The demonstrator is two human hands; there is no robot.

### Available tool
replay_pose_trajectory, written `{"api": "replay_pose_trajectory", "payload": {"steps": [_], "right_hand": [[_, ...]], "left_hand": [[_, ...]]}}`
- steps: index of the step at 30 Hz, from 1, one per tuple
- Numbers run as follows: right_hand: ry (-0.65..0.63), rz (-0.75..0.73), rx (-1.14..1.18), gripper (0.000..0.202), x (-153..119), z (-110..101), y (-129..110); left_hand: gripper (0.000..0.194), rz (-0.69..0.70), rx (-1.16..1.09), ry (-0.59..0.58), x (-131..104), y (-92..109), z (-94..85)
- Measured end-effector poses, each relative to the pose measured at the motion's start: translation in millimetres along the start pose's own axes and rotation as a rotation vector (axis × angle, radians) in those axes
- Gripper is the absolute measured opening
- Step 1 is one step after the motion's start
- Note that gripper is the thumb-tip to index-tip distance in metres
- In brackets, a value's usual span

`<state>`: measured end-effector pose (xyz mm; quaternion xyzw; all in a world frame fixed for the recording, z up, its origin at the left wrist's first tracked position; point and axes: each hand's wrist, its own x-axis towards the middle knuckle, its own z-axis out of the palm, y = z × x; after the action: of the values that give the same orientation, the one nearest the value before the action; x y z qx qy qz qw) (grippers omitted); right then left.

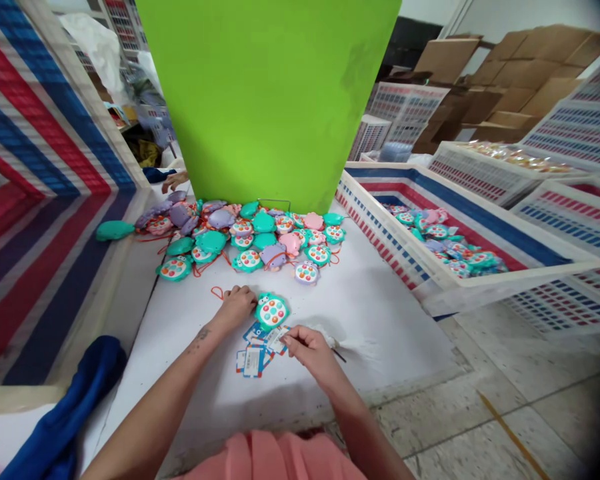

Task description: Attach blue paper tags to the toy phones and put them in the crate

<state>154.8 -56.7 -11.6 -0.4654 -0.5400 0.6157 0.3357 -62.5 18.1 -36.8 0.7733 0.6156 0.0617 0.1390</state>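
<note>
On the white table, my left hand [237,305] has its fingers curled against the left edge of a green turtle-shaped toy [272,312] with coloured round buttons on a white face. An orange cord loop [217,292] pokes out beside that hand. My right hand [306,343] pinches a small printed card [277,340] just below the toy. Several blue-and-red cards with barcodes [253,361] lie overlapping under it. A bundle of thin white strands [347,341] lies right of my right hand. Behind is a pile of similar green, purple and pink toys [264,241].
A green panel [275,100] stands behind the pile. To the right, a white lined crate [460,287] holds more toys. A striped-lined crate [55,220] stands left, with blue cloth [75,407] by it. Another person's hand [174,181] shows behind the panel's left edge.
</note>
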Motion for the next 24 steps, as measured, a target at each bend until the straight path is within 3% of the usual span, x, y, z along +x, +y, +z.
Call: {"api": "replay_pose_trajectory", "payload": {"steps": [13,24], "right_hand": [[0.016,0.046,0.063,0.027,-1.8,0.1,3.2],[0.004,0.063,0.07,0.029,0.2,0.7,5.6]], "left_hand": [[0.03,-0.013,-0.126,-0.05,-4.7,3.3,0.9],[0.017,-0.032,-0.368,-0.01,-11.5,13.2,-2.9]]}}
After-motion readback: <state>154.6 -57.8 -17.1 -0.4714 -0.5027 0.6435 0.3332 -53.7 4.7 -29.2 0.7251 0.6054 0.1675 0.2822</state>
